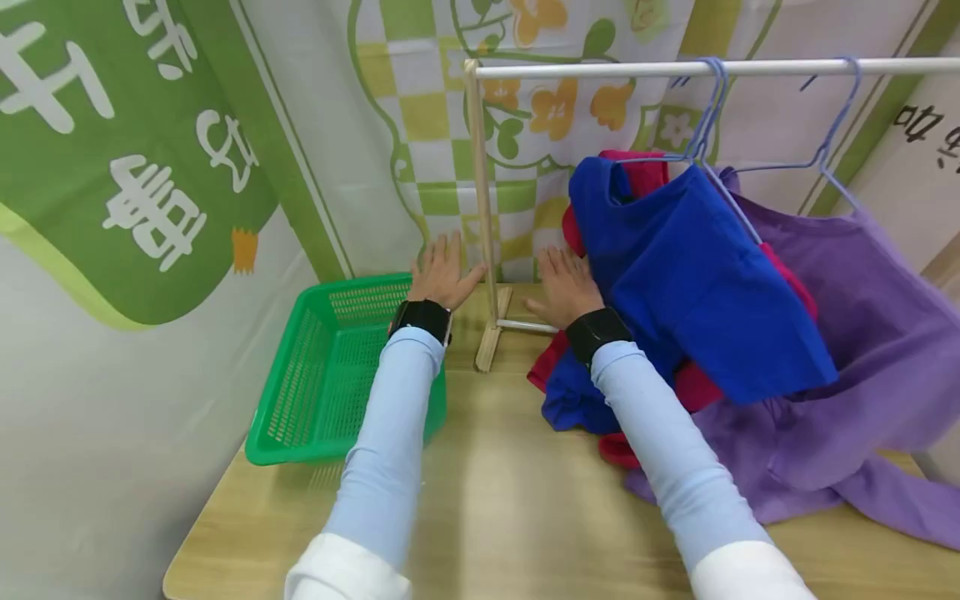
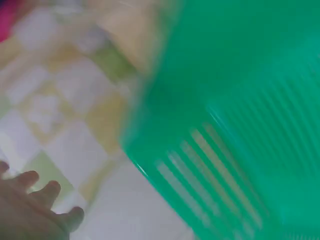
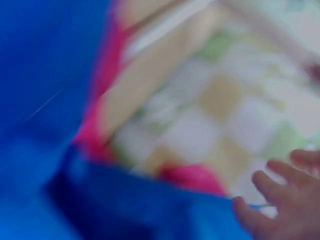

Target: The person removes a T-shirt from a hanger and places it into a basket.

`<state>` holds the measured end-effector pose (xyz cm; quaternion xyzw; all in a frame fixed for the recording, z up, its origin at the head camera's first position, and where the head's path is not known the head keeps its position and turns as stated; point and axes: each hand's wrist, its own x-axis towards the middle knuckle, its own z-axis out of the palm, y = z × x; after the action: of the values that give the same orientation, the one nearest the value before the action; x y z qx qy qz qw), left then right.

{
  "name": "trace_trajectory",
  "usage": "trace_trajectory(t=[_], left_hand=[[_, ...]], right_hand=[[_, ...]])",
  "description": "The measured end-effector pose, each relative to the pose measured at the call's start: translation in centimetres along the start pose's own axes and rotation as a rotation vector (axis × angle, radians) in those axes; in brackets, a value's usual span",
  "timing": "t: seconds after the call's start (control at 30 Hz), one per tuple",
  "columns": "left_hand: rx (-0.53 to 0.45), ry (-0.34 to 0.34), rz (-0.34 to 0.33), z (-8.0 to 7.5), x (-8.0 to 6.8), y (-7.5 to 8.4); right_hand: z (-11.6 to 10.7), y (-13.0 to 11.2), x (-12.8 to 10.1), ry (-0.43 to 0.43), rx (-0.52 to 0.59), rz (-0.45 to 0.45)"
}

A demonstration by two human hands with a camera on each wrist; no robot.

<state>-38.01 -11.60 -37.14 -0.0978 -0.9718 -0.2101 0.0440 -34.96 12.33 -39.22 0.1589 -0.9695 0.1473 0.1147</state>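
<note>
Hovering both hands flat, fingers spread, gripping nothing: left hand (image 1: 442, 275) over green basket (image 1: 330, 375), right hand (image 1: 564, 287) nearing blue shirt (image 1: 690, 283). Looks soft, floppy; I'm favouring the shoulder by the hanger.

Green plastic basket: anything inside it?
The green slatted plastic basket shows only bare mesh floor and walls. The left forearm in a light blue sleeve covers its right near corner, so that part is unseen.

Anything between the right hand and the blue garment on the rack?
Nothing visible. The right hand hovers open just left of the blue garment, bare air between them. The rack's wooden post stands to the hand's left, between both hands, not in that path.
</note>
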Motion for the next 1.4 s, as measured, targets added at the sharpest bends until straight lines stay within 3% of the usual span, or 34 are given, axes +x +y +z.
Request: trace_trajectory(t=[0.1, 0.2, 0.27, 0.33, 0.4, 0.5, 0.63, 0.8, 0.97, 1.2, 1.3, 1.4], left_hand=[[-0.382, 0.071, 0.016, 0.0, 1.3, 2.1], [-0.74, 0.13, 0.021, -0.1, 2.5, 4.4], [-0.877, 0.165, 0.017, -0.2, 3.3, 5.5], [-0.959, 0.213, 0.006, -0.1, 4.1, 6.4], [-1.024, 0.271, -0.002, 0.1, 4.9, 6.8], [-1.088, 0.368, -0.023, 0.8, 5.6, 6.5], [-1.098, 0.504, -0.065, 2.0, 5.9, 5.7], [-1.102, 0.621, 0.016, 3.2, 6.0, 5.9], [-1.115, 0.624, 0.071, 3.7, 5.9, 6.7], [-1.142, 0.6, 0.074, 3.2, 5.7, 6.6], [-1.13, 0.556, 0.068, 3.0, 5.7, 6.6], [-1.127, 0.485, 0.054, 2.6, 5.8, 6.5]], right_hand=[[-3.3, -0.9, -1.1, 0.304, 0.06, -0.009], [-7.8, -1.5, -2.7, 0.634, 0.101, 0.036], [-10.7, -1.5, -3.6, 0.799, 0.101, 0.119], [-13.1, -1.3, -4.3, 0.865, 0.095, 0.225], [-14.8, -0.8, -4.6, 0.849, 0.067, 0.328], [-15.7, -0.1, -4.7, 0.746, 0.021, 0.426], [-15.4, 0.9, -4.3, 0.659, 0.001, 0.459], [-15.6, 1.6, -3.6, 0.665, 0.01, 0.493], [-17.9, 0.4, -3.6, 0.715, 0.039, 0.464], [-22.2, -3.5, -6.6, 0.635, 0.109, 0.367], [-21.5, -4.0, -8.9, 0.594, 0.16, 0.325], [-19.1, -3.6, -11.1, 0.564, 0.215, 0.295]])
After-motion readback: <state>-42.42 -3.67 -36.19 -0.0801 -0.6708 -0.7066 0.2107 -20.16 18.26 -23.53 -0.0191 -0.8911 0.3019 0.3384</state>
